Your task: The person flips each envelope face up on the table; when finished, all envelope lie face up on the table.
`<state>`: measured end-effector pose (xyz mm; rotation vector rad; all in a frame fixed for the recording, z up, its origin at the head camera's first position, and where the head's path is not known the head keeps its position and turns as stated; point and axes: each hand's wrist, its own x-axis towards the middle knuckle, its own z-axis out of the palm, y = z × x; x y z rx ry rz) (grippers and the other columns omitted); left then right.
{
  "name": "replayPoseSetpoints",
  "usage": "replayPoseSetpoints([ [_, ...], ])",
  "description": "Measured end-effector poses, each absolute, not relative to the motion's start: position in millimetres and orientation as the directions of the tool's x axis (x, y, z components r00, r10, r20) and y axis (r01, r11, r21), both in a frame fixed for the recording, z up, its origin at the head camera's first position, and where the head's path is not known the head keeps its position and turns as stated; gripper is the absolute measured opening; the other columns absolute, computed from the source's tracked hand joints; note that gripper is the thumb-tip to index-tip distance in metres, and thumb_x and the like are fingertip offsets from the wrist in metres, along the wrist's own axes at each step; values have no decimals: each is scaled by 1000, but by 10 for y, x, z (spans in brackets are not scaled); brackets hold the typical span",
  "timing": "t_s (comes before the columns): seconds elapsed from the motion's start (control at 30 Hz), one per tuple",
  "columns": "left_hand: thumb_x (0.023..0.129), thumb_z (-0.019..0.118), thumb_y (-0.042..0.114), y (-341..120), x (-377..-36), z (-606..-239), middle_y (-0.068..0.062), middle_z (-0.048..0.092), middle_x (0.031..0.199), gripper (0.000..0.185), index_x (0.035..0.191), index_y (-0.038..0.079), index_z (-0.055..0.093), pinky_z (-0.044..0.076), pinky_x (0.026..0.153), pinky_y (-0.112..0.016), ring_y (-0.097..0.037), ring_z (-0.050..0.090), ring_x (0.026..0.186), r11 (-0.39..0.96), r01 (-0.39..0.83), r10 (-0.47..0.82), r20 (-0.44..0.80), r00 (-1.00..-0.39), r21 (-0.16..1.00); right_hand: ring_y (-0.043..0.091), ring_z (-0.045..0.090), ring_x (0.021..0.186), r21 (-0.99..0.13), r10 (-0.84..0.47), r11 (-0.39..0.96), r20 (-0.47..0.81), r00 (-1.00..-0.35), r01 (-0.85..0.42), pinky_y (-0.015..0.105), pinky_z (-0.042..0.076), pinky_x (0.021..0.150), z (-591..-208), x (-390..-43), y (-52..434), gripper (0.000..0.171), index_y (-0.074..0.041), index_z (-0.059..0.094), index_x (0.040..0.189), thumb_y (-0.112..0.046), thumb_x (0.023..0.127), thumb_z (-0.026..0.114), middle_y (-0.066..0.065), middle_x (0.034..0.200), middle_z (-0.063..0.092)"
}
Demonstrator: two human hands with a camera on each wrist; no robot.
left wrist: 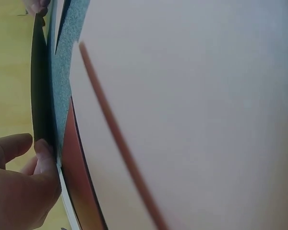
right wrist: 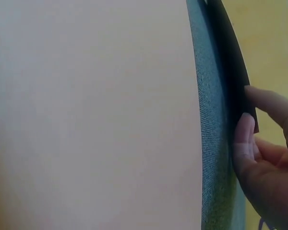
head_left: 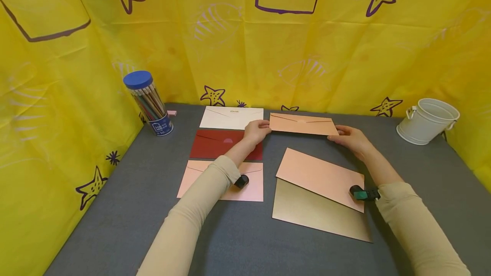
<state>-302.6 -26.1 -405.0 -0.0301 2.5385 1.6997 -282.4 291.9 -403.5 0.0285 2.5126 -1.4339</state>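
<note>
A peach-orange envelope with a closed pointed flap is held by its two short ends at the back of the table. My left hand pinches its left end, beside the white envelope. At the right end, my right hand pinches it between thumb and fingers. Edge-on, the same envelope looks dark in the left wrist view and the right wrist view. Under my left forearm lie a dark red envelope and a pale pink envelope, both partly hidden.
Nearer me on the right, a salmon-pink envelope overlaps a gold one. A blue-lidded tub of pencils stands back left, near a small pink block. A white metal bucket stands back right. Yellow cloth hangs behind.
</note>
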Motion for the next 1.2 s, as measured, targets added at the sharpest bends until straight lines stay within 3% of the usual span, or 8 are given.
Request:
replayPoseSetpoints([
  [0.13,93,65,11,-258,-3018,-4058,-13,67,119,34,125,3,65,49,92,-32,-25,62,111,344,-89,16,-101,-995,935,38,46,121,-822,-78,558,-184,-980,110,42,39,102,-4051,-2823,2887,80,8,24,150,-29,94,66,34,139,42],
  [0.27,93,64,14,-252,-3021,-4072,-11,66,122,34,126,5,65,49,93,-33,-25,60,113,322,-105,-11,-107,-994,941,19,58,96,-791,-50,604,-153,-987,92,22,45,83,-4052,-2832,2843,75,10,31,147,-28,93,67,33,130,50],
  [0.4,94,63,16,-241,-3034,-4079,-9,63,125,33,125,7,66,48,95,-34,-25,56,117,320,-116,-49,-106,-993,940,9,58,79,-743,-13,662,-144,-990,99,21,46,74,-4046,-2855,2808,73,9,38,144,-31,91,69,29,124,54],
  [0.63,94,62,16,-231,-3032,-4071,-9,63,125,33,125,7,66,47,96,-36,-25,56,116,303,-119,-56,-107,-993,945,28,53,90,-681,64,720,-122,-990,130,31,44,73,-4065,-2878,2767,68,6,45,140,-33,90,70,23,114,57],
  [1.2,95,60,15,-198,-3003,-4077,-11,61,130,38,132,5,61,46,97,-36,-26,56,120,387,-52,31,-69,-997,921,38,46,101,-596,59,794,-125,-990,122,45,40,81,-4038,-2884,2744,64,4,41,143,-31,95,63,25,113,54],
])
